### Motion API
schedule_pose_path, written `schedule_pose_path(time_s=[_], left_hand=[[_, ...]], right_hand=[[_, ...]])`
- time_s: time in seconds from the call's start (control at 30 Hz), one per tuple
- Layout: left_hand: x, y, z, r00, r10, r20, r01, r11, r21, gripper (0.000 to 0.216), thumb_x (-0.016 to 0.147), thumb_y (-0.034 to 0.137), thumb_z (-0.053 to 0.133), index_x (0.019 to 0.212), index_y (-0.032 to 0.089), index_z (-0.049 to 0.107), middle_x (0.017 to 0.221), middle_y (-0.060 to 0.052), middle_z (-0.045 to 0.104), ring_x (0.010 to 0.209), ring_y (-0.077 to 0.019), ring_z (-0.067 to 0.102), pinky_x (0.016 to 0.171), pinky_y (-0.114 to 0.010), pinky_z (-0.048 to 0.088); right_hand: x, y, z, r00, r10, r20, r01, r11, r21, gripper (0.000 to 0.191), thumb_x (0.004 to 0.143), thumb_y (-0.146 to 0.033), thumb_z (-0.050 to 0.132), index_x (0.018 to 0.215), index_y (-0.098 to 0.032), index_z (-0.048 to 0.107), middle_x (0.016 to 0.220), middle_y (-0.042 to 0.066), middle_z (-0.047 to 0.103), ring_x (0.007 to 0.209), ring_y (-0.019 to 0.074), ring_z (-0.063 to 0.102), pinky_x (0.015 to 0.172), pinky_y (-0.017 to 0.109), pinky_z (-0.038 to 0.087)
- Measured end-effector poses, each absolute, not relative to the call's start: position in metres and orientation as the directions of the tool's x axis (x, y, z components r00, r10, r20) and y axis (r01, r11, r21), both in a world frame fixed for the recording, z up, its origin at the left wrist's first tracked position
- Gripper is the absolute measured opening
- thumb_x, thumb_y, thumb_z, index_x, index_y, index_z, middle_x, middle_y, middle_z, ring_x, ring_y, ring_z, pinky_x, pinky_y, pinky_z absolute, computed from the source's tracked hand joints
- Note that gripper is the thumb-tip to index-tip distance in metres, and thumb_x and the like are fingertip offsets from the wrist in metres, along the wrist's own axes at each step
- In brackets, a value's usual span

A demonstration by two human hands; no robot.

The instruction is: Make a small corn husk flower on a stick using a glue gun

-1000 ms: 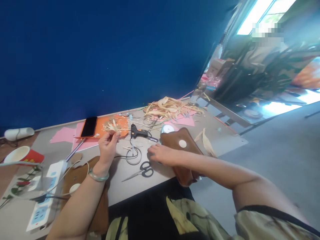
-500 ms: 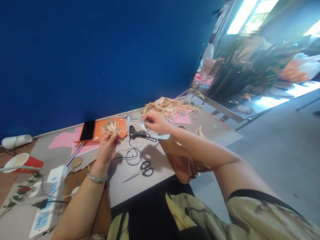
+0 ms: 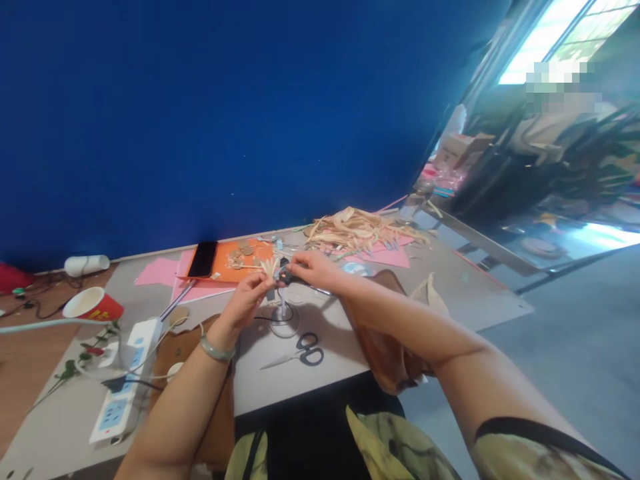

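Note:
My left hand (image 3: 249,297) is closed on a small fan of pale dried husk strips (image 3: 269,269), held upright over the table. Against it, my right hand (image 3: 313,269) pinches a small pale blue strip (image 3: 283,265) between thumb and fingertips, close to the base of the husk strips. The fingertips of both hands nearly meet. Behind and below them stands a black hot glue gun (image 3: 286,275), partly hidden by my right hand. Scissors (image 3: 300,353) with dark handles lie on the table nearer to me.
A heap of husk strips (image 3: 355,230) lies at the back right on pink paper. To the left are an orange tray (image 3: 225,270) bearing a phone (image 3: 203,259), a white power strip (image 3: 123,383) and a red paper cup (image 3: 95,305). A brown leather-like item (image 3: 375,333) sits under my right forearm.
My right hand has come left and down to the husk strips in my left hand. The view has shifted, so the table things appear further right.

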State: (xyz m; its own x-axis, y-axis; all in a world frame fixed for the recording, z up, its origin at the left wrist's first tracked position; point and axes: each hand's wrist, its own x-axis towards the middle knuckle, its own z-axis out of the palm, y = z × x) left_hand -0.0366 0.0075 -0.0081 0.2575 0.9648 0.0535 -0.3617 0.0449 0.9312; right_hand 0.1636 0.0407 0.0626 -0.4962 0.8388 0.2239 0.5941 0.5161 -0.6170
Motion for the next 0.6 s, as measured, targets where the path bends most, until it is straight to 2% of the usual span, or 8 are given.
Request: schedule_pose_path(time_s=[0.13, 0.27, 0.33, 0.4, 0.47, 0.53, 0.6], left_hand=[[-0.037, 0.009, -0.009, 0.182, 0.980, 0.078, -0.283, -0.023, 0.959, 0.025, 0.075, 0.036, 0.074, 0.064, 0.016, 0.064, 0.064, -0.001, 0.064, 0.067, -0.0121, 0.059, 0.075, -0.028, 0.044], [-0.037, 0.008, -0.006, 0.154, 0.985, 0.078, -0.274, -0.033, 0.961, 0.027, 0.073, 0.038, 0.074, 0.062, 0.016, 0.064, 0.062, -0.002, 0.064, 0.066, -0.0131, 0.058, 0.074, -0.028, 0.045], [-0.036, 0.007, -0.004, 0.158, 0.983, 0.089, -0.246, -0.048, 0.968, 0.027, 0.073, 0.038, 0.074, 0.061, 0.016, 0.064, 0.061, -0.002, 0.063, 0.066, -0.0136, 0.058, 0.074, -0.029, 0.045], [-0.035, 0.005, -0.003, 0.162, 0.981, 0.104, -0.220, -0.067, 0.973, 0.027, 0.074, 0.038, 0.074, 0.062, 0.016, 0.065, 0.062, -0.003, 0.063, 0.065, -0.0137, 0.058, 0.073, -0.029, 0.046], [-0.034, 0.004, -0.001, 0.168, 0.979, 0.112, -0.207, -0.076, 0.975, 0.027, 0.074, 0.039, 0.074, 0.064, 0.015, 0.066, 0.062, -0.003, 0.064, 0.064, -0.0138, 0.058, 0.072, -0.029, 0.046], [-0.035, 0.004, 0.000, 0.159, 0.979, 0.127, -0.201, -0.094, 0.975, 0.027, 0.074, 0.039, 0.074, 0.063, 0.015, 0.066, 0.062, -0.003, 0.064, 0.064, -0.0141, 0.058, 0.071, -0.028, 0.046], [-0.035, 0.004, 0.002, 0.140, 0.979, 0.149, -0.184, -0.123, 0.975, 0.029, 0.074, 0.039, 0.074, 0.061, 0.015, 0.064, 0.061, -0.003, 0.063, 0.064, -0.0144, 0.058, 0.070, -0.028, 0.046]], right_hand=[[0.171, 0.044, 0.063, -0.494, 0.857, 0.148, 0.704, 0.494, -0.510, 0.026, 0.088, -0.027, 0.050, 0.069, -0.014, 0.061, 0.062, 0.001, 0.057, 0.060, 0.0113, 0.047, 0.057, 0.023, 0.029], [0.179, 0.047, 0.054, -0.476, 0.879, 0.000, 0.842, 0.456, -0.291, 0.021, 0.086, -0.026, 0.051, 0.078, -0.015, 0.066, 0.078, 0.009, 0.068, 0.073, 0.0193, 0.059, 0.066, 0.027, 0.038], [0.179, 0.046, 0.048, -0.515, 0.857, 0.019, 0.825, 0.502, -0.259, 0.015, 0.080, -0.021, 0.058, 0.088, -0.015, 0.068, 0.090, 0.013, 0.071, 0.088, 0.0252, 0.063, 0.079, 0.032, 0.042], [0.173, 0.044, 0.040, -0.593, 0.795, 0.125, 0.708, 0.589, -0.389, 0.032, 0.073, -0.016, 0.064, 0.105, -0.014, 0.066, 0.107, 0.015, 0.068, 0.104, 0.0279, 0.060, 0.091, 0.037, 0.041], [0.162, 0.040, 0.032, -0.613, 0.752, 0.242, 0.503, 0.608, -0.615, 0.049, 0.071, -0.016, 0.065, 0.119, -0.016, 0.057, 0.119, 0.014, 0.064, 0.110, 0.0256, 0.059, 0.095, 0.038, 0.042], [0.149, 0.036, 0.025, -0.588, 0.765, 0.262, 0.295, 0.505, -0.811, 0.049, 0.075, -0.019, 0.063, 0.122, -0.016, 0.049, 0.112, 0.012, 0.065, 0.101, 0.0213, 0.063, 0.087, 0.035, 0.048], [0.138, 0.034, 0.019, -0.570, 0.788, 0.232, 0.163, 0.386, -0.908, 0.040, 0.079, -0.021, 0.060, 0.116, -0.017, 0.047, 0.098, 0.008, 0.065, 0.088, 0.0179, 0.066, 0.078, 0.032, 0.050]])
